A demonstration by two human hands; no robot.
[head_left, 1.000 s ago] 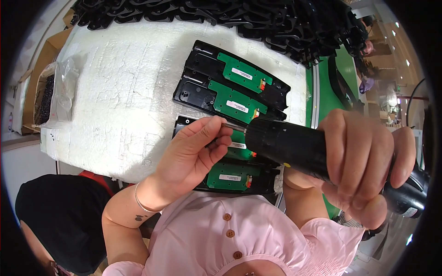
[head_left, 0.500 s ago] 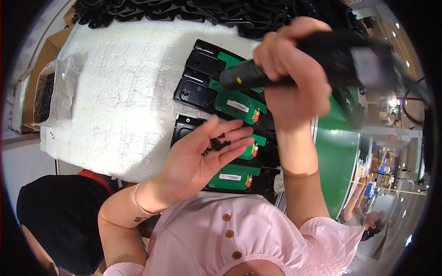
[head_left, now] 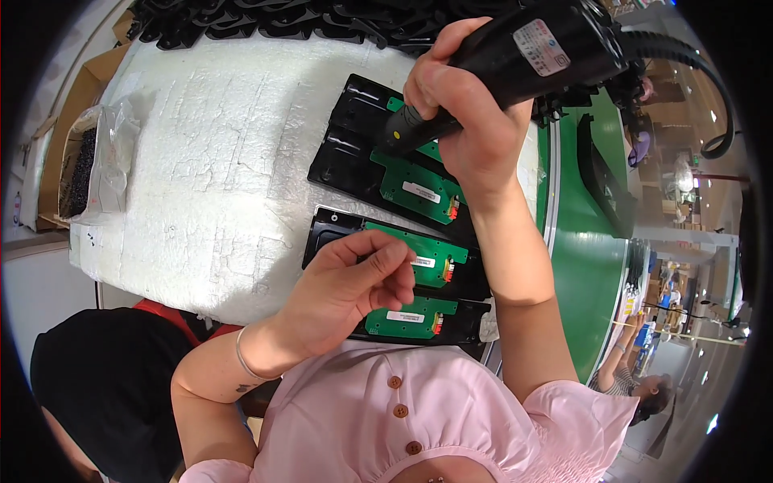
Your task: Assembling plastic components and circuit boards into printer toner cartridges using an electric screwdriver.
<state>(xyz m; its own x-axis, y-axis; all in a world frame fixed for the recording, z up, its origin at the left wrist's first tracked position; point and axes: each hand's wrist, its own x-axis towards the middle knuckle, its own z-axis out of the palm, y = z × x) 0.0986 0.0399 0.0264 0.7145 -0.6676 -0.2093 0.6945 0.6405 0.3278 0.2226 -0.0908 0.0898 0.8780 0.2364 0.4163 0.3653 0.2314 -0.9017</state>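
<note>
1. A clear plastic bag [head_left: 103, 157] of small dark parts is seen at the left edge of the white foam-covered bench [head_left: 209, 161], beside a brown cardboard box [head_left: 60, 121].
2. Four black trays are laid side by side on the bench, and a green circuit board is seated in each of them; a heap of black moulded parts [head_left: 266, 20] is piled along the far edge.
3. A black electric screwdriver [head_left: 515, 60] is gripped firmly in the right hand [head_left: 475, 121], with its tip pointed down at the upper pair of boards [head_left: 419, 181].
4. The left hand [head_left: 350, 290] is held half curled above the lower pair of boards [head_left: 423, 262], thumb and forefinger pinched together; what is held between them cannot be made out.
5. The screwdriver is kept well above and beyond the left hand, apart from it.
6. A green conveyor belt [head_left: 588, 274] is seen running along the right side of the bench.
</note>
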